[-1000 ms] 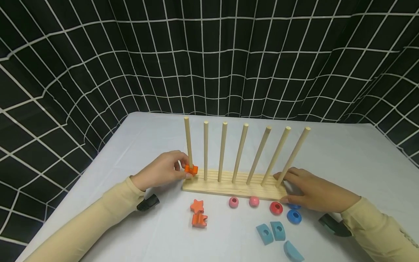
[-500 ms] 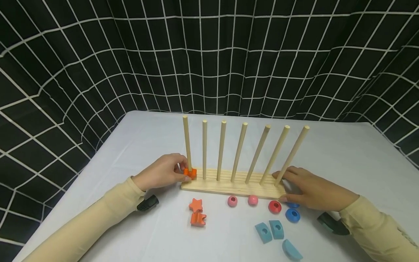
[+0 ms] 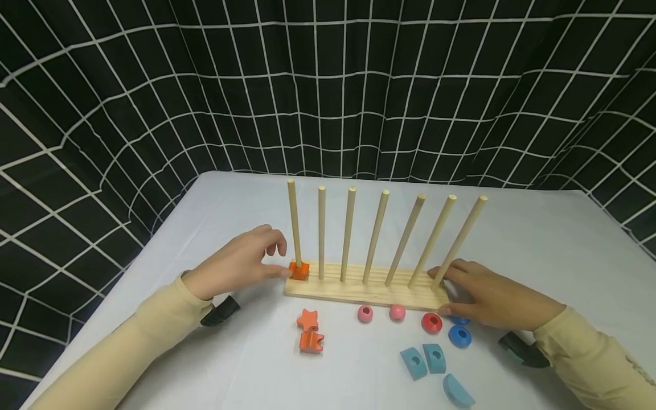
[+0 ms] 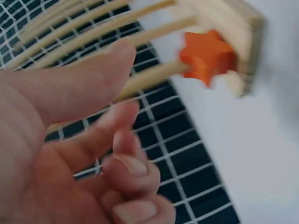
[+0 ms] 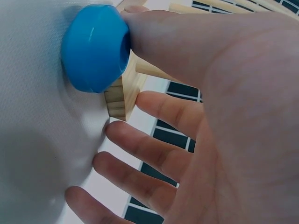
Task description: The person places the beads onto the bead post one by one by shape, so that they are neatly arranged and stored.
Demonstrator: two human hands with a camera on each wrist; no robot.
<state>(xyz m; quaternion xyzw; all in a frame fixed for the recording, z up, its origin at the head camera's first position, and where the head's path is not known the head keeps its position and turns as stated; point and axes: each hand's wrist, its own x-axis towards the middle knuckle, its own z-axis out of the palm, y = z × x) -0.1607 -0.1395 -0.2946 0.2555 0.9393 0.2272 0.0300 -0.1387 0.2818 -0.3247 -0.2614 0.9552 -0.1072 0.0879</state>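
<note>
An orange star bead point(image 3: 299, 270) sits at the foot of the leftmost peg of a wooden peg board point(image 3: 359, 291). Beside it, my left hand point(image 3: 241, 259) holds nothing; its fingers are apart from the star point(image 4: 208, 56) in the left wrist view. My right hand point(image 3: 487, 296) grips the board's right end, thumb at the front edge and forefinger behind. Close to that thumb lies a blue bead point(image 5: 96, 49), mostly hidden in the head view. Two more orange pieces, a star point(image 3: 308, 320) and one on its side point(image 3: 311, 342), lie in front of the board.
Along the board's front are two pink beads point(image 3: 365, 314), a red bead point(image 3: 432, 323) and another blue bead point(image 3: 459, 336). Several light blue half-round blocks point(image 3: 435, 358) lie nearer. Seven-like upright pegs aside, a black grid curtain point(image 3: 338, 85) hangs behind the white table point(image 3: 225, 205).
My left hand has let go of the orange star and drawn back to the left. The star rests lower on its peg. The right hand stays at the board's end.
</note>
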